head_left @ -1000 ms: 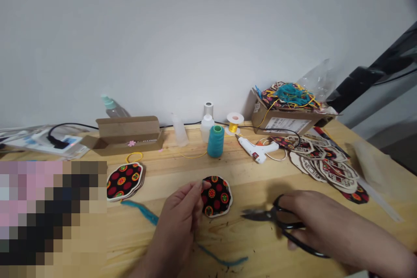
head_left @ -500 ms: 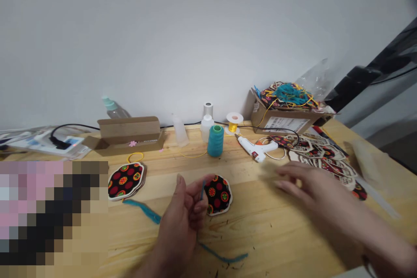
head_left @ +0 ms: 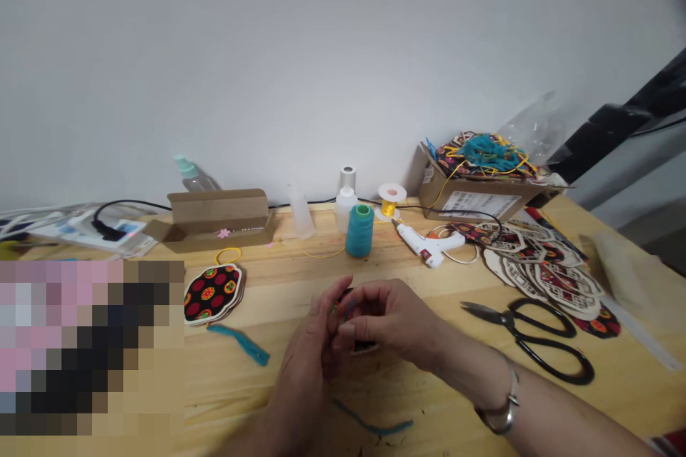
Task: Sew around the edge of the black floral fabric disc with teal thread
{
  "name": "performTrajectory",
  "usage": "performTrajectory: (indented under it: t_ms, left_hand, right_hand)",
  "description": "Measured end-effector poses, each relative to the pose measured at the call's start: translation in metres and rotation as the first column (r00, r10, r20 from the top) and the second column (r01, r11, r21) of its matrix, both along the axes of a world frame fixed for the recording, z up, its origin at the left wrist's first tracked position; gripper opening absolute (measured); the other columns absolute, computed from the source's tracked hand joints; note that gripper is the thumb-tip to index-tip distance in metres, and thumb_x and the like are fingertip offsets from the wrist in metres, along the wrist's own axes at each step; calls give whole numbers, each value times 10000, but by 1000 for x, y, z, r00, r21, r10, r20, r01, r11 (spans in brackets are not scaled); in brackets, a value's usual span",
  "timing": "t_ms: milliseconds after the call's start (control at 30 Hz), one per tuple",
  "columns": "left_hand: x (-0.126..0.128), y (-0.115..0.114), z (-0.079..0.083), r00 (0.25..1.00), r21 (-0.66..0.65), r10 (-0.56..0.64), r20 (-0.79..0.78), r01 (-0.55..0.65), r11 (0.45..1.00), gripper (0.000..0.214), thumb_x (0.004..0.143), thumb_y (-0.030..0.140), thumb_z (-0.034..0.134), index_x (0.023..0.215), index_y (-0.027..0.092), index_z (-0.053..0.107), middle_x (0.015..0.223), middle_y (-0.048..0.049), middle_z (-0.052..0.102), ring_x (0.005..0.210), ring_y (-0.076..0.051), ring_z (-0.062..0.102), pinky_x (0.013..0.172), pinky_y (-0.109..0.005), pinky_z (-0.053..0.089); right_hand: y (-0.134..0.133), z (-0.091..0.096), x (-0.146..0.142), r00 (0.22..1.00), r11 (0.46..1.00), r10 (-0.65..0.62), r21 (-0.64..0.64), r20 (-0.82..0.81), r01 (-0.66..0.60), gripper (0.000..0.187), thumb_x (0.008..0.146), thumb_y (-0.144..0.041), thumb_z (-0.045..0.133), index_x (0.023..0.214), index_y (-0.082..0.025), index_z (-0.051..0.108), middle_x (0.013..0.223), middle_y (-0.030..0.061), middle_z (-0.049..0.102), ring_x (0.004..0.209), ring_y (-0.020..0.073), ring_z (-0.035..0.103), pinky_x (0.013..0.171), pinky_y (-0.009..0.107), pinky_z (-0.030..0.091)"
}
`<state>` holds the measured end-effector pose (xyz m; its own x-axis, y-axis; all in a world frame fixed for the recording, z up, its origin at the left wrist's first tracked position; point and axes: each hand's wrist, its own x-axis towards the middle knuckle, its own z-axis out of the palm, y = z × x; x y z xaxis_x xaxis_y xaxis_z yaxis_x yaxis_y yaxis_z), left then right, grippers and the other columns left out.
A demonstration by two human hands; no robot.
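Observation:
My left hand [head_left: 308,353] is closed around teal thread [head_left: 349,308] above the table. My right hand [head_left: 394,321] meets it there, thumb and fingers pinched at the thread; the fingertips partly cover each other. Behind them lies a black floral-patterned piece with a pale edge [head_left: 365,347], mostly hidden. A loose teal strand [head_left: 375,430] rests on the wood below. To the left is a stack of similar pieces [head_left: 214,293] with a yellow loop [head_left: 228,255] and a teal tassel [head_left: 244,345].
Black-handled scissors [head_left: 514,328] lie to the right, near several patterned cutouts [head_left: 557,268]. Along the back stand a teal thread cone [head_left: 359,232], a white glue gun [head_left: 431,243], a yellow thread spool [head_left: 391,194], an open narrow box [head_left: 214,218] and a filled carton [head_left: 471,200].
My right hand has come left from near the cutouts to my left hand and now pinches at the thread. The scissors now show on the right, where my arm was.

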<state>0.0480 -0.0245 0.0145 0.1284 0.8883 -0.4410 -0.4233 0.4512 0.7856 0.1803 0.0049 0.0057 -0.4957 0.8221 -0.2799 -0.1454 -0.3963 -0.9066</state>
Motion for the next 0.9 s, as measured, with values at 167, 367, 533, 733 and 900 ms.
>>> performTrajectory:
  t_ms: [167,367,533,733,900]
  left_hand:
    - [-1,1,-5,999,5,-32,11,32,999,605,771,579,469,1228,186,523,535,26,511,478,-102,401,486,-222,307]
    - [-1,3,-11,993,25,-80,90,78,997,367,782,333,595,1114,178,600,667,-3,576,526,-81,422,519,-207,319]
    - [0,5,-12,986,58,-102,128,95,994,288,779,287,599,1027,150,647,679,-28,599,636,-129,503,642,-259,385]
    - [-3,6,-13,972,146,-210,-106,224,964,189,814,260,560,917,153,678,690,-28,604,625,-117,473,611,-237,355]
    - [-2,7,-9,942,139,-229,-245,268,953,189,800,265,560,715,145,679,622,-18,587,559,-108,434,538,-215,319]
  right_hand:
    - [0,1,0,996,998,-53,43,74,50,193,639,-297,701,650,-126,611,557,11,628,526,116,570,545,243,416]
    - [2,9,3,976,977,-157,167,149,132,152,647,-259,679,613,-138,593,483,-43,537,445,78,492,457,203,391]
    - [4,9,7,967,975,-165,182,194,130,132,670,-260,646,622,-144,607,504,-24,574,459,106,532,471,227,421]
    - [7,4,10,945,959,-206,246,255,142,109,676,-249,645,647,-145,634,503,-29,578,477,95,518,487,212,409]
    - [6,6,10,944,958,-187,261,270,115,119,682,-251,645,636,-142,632,495,-28,586,476,94,525,478,203,396]
